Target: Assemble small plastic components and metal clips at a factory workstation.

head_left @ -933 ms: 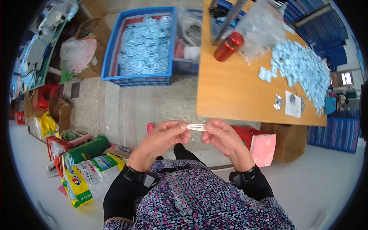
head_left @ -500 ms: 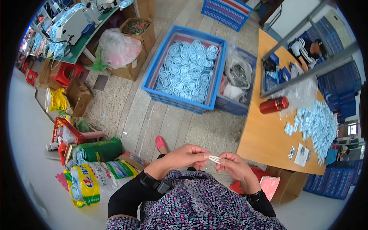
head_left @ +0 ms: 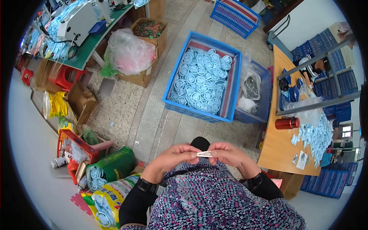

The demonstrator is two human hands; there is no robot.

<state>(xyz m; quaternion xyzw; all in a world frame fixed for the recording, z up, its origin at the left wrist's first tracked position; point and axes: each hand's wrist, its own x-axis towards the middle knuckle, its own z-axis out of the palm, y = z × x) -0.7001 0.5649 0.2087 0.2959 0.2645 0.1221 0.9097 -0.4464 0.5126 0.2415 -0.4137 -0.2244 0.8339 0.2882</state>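
In front of my body, both hands hold a small slim white clip [head_left: 204,154] with a dark slot along its length, looking like a hair clip. Its left end sits between the thumb and fingers of my left hand [head_left: 174,156]. At the right end, the thumb and fingers of my right hand [head_left: 229,155] pinch it. My fingertips cover both ends. Ahead of my hands stands a blue plastic crate [head_left: 168,90] with many light blue ring-shaped pieces [head_left: 201,78] heaped in it.
On my right, a wooden table [head_left: 274,151] bears a red flask [head_left: 287,123] and a pile of light blue pieces [head_left: 316,136]. A second crate [head_left: 255,117] with plastic bags adjoins the first. Sacks, a green bag [head_left: 119,163] and a red basket [head_left: 69,134] crowd the left side.
My hands have shifted left and closer together, and the clip is more level. The view has turned, so the crate and table appear farther right.
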